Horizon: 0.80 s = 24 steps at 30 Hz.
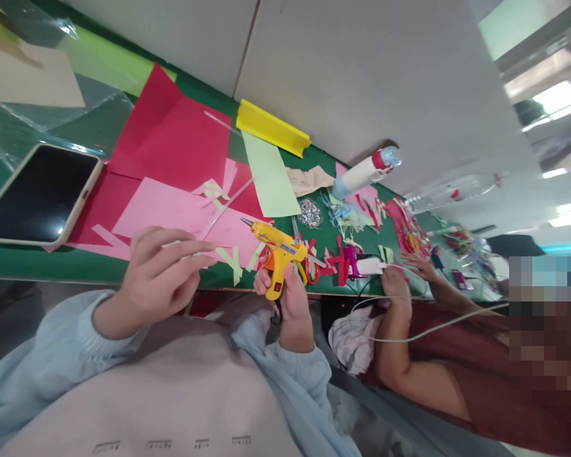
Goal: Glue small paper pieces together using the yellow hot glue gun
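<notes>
My right hand (292,292) grips a yellow hot glue gun (280,251) by its handle, with the metal nozzle pointing up and to the left. Left of it, my left hand (164,270) is raised over the table's front edge, thumb and fingers pressed together. A sliver of pale green shows between those fingers, too small to name. Beneath and beyond this hand lies pink paper (157,209), with a clear glue stick (228,206) and a small woven pink-and-green paper piece (214,192) on it. Red-handled scissors (313,273) lie partly hidden behind the glue gun.
Red card (181,133), a pale green sheet (271,178) and a folded yellow piece (272,129) lie behind. At left is a phone (38,197); at right, a bottle (366,172). A co-worker's hand (394,284) is near a white cable (433,327).
</notes>
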{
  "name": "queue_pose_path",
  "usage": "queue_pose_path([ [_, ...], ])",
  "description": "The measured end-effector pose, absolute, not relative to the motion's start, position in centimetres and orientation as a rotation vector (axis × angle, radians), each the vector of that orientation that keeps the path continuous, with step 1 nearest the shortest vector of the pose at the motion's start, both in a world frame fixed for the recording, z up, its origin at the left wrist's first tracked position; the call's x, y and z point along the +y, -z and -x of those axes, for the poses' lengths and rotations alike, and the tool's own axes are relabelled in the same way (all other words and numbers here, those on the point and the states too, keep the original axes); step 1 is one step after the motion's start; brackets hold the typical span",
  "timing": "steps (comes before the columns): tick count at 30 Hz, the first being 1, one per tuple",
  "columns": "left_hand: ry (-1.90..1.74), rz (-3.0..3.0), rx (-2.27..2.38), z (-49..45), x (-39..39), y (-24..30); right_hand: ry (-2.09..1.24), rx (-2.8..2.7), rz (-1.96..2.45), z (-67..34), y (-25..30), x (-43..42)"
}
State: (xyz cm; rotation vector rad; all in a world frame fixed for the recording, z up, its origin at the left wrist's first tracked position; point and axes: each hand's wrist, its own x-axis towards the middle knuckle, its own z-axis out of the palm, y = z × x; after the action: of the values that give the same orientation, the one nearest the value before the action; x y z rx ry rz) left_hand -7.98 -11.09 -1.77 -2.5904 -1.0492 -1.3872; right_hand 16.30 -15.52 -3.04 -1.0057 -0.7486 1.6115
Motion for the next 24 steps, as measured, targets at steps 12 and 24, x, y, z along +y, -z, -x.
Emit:
queue_pose_path([
  [12, 0.96, 2.984, -0.551, 6.0, -12.7, 0.3, -1.626, -0.783, 0.958, -13.1, 2.7, -14.4],
  [24, 0.939, 2.893, -0.67, 5.9, -13.4, 1.4, -1.651, -0.71, 0.933, -12.0, 2.4, -14.3],
])
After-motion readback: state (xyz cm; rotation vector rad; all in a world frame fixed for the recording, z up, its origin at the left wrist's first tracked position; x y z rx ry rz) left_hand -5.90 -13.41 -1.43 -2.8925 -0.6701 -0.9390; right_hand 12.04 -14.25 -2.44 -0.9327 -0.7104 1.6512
